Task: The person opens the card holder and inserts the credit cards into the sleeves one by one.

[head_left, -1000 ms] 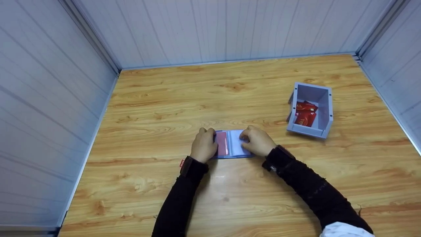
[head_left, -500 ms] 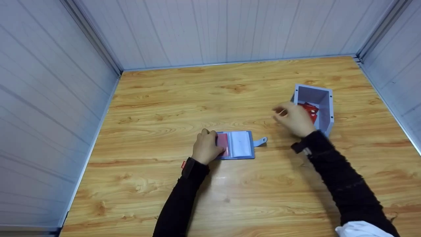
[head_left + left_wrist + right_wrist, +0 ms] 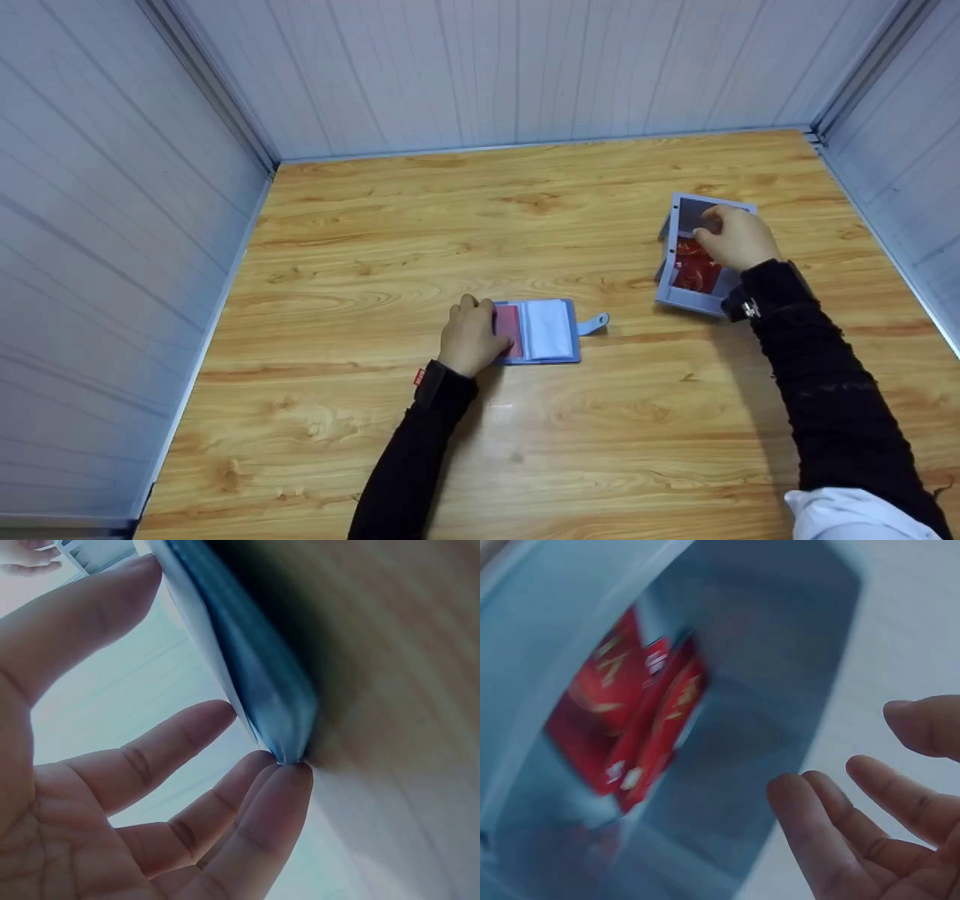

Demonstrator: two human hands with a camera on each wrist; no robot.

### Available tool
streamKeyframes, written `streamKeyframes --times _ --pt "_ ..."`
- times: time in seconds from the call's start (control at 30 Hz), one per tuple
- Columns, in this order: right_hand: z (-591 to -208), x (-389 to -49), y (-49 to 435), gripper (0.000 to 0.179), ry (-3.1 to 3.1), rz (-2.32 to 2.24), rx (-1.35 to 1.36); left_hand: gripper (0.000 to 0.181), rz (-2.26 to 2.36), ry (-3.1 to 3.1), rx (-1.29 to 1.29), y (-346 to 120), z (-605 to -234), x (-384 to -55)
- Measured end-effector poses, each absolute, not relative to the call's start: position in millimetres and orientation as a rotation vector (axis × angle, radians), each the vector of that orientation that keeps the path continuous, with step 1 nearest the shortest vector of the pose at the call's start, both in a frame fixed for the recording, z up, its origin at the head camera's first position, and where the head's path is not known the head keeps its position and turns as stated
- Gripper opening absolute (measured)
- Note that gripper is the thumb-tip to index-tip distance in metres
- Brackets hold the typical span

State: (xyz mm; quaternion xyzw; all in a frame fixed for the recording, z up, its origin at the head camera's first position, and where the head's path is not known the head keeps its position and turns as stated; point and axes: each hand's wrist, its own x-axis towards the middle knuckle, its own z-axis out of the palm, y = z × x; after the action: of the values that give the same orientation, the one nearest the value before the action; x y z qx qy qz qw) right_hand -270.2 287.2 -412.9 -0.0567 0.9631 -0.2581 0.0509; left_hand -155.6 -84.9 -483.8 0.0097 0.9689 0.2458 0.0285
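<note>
A small blue card holder (image 3: 551, 330) lies unfolded on the table, a red card (image 3: 508, 330) in its left side and clear sleeves on its right. My left hand (image 3: 469, 337) rests on the left part, its thumb on the red card's side. In the left wrist view the fairly straight fingertips touch the card holder's edge (image 3: 277, 682). My right hand (image 3: 741, 238) hovers over the grey bin (image 3: 694, 301), nothing visible in its fingers. Several red cards (image 3: 660, 712) lie inside the bin; in the right wrist view thumb and fingers stand apart beside its wall.
The wood-grain table (image 3: 375, 225) is closed in by pale panels at the back (image 3: 480, 75) and both sides. A light blue snap strap (image 3: 594, 324) sticks out from the card holder's right edge. The bin stands at the right, its lower front side toward me.
My right hand has left the card holder's right side and moved right and away to over the bin. The strap came into sight. The left hand's thumb shifted onto the red card's side.
</note>
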Motion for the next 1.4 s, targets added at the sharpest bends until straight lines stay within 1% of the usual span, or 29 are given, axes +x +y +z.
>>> streamKeyframes --times 0.13,0.27,0.33,0.53,0.67,1.03,1.4 --pt "-424 -285 293 0.056 2.875 -0.606 -0.155 0.043 0.756 2.998 0.036 -85 -483 -155" --pt "-435 -297 294 0.056 2.858 -0.471 -0.184 0.043 0.755 3.009 0.044 -85 -484 -155" --pt "-441 -300 293 0.052 2.869 -0.436 -0.205 0.044 0.756 3.011 0.049 -85 -484 -155" --pt "-458 -309 296 0.031 2.906 -0.384 -0.251 0.045 0.749 2.999 0.058 -84 -483 -155" --pt "-458 -309 295 0.026 2.905 -0.373 -0.250 0.044 0.756 2.991 0.059 -84 -483 -156" --pt "-454 -307 288 0.033 2.888 -0.298 -0.268 0.045 0.762 3.002 0.063 -86 -485 -155" --pt "-457 -309 291 0.040 2.894 -0.317 -0.239 0.044 0.740 2.997 0.056 -85 -484 -156"
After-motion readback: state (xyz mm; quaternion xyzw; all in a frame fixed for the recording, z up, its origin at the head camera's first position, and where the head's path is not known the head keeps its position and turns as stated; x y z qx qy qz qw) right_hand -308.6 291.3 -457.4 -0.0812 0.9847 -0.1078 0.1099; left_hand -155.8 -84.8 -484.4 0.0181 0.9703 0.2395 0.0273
